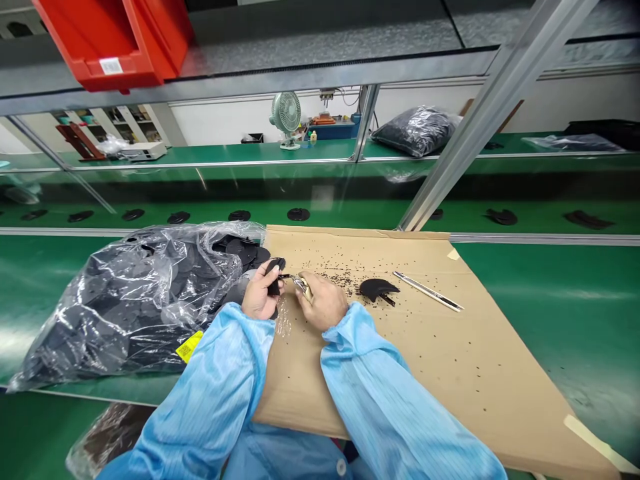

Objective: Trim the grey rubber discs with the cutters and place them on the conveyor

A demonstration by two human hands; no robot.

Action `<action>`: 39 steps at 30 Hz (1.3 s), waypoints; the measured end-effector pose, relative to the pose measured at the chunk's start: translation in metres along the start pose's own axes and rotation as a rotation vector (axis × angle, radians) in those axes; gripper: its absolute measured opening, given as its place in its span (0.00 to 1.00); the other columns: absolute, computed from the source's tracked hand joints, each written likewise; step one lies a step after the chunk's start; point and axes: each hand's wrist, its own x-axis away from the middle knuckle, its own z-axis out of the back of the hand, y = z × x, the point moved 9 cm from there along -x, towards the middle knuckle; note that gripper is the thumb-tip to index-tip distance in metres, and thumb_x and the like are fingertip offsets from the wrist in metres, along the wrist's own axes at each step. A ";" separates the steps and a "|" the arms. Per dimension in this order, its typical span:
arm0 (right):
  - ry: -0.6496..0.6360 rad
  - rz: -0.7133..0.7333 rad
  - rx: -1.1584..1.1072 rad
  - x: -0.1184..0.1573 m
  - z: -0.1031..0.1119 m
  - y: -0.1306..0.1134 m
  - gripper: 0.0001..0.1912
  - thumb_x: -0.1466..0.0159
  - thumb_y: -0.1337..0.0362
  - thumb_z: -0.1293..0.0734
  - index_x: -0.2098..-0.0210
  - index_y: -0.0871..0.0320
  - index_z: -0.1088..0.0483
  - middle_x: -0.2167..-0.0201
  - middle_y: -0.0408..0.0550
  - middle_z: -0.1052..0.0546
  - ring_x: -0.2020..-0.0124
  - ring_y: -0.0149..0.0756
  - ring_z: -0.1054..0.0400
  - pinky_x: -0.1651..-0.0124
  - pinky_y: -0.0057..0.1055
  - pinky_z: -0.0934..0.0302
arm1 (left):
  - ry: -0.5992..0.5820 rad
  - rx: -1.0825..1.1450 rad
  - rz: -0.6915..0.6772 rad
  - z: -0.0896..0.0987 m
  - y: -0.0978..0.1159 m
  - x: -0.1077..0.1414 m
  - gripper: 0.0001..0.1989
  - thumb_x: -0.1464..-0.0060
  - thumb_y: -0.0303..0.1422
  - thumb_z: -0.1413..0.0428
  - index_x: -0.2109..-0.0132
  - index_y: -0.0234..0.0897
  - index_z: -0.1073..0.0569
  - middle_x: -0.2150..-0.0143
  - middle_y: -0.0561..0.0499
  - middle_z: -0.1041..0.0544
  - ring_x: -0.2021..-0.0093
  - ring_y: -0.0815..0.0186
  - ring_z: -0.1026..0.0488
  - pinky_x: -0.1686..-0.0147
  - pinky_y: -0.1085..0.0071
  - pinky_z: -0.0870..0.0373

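Note:
Between the fingers of my left hand (259, 293) is a black plastic part (274, 280), held upright over the cardboard's left side. My right hand (324, 303) is closed around small cutting pliers (303, 287) with cream handles, their jaws at the edge of that part. Another curved black part (377, 289) lies on the cardboard (400, 380), right of my right hand. Beyond it rests a slim white utility knife (428, 291). Many tiny black scraps (340, 277) are scattered around both hands.
A big clear bag (145, 300) full of flat black parts lies to the left, its mouth near my left hand. Behind the cardboard, several black parts (299, 214) sit spaced along a green belt. A slanted metal post (450, 147) and a red bin (120, 47) stand above.

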 end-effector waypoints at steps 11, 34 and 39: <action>-0.147 -0.032 0.119 -0.004 -0.001 0.002 0.15 0.40 0.68 0.40 0.54 0.52 0.30 0.60 0.48 0.23 0.60 0.40 0.30 0.61 0.31 0.41 | 0.008 -0.019 -0.002 0.004 -0.004 -0.002 0.21 0.60 0.26 0.34 0.57 0.36 0.31 0.72 0.55 0.32 0.79 0.76 0.37 0.82 0.80 0.45; -0.010 0.018 -0.092 -0.002 -0.009 0.004 0.21 0.43 0.68 0.39 0.50 0.54 0.31 0.57 0.48 0.24 0.56 0.40 0.31 0.53 0.32 0.39 | 0.041 0.048 0.081 0.006 -0.009 -0.004 0.10 0.49 0.27 0.38 0.58 0.35 0.28 0.69 0.52 0.27 0.72 0.71 0.29 0.77 0.79 0.33; -0.073 0.077 -0.102 -0.001 -0.013 -0.003 0.24 0.44 0.68 0.40 0.48 0.54 0.32 0.58 0.48 0.24 0.57 0.40 0.31 0.55 0.32 0.39 | 0.008 0.108 0.202 0.001 -0.018 0.000 0.07 0.46 0.30 0.41 0.60 0.32 0.28 0.73 0.53 0.31 0.79 0.77 0.36 0.85 0.83 0.43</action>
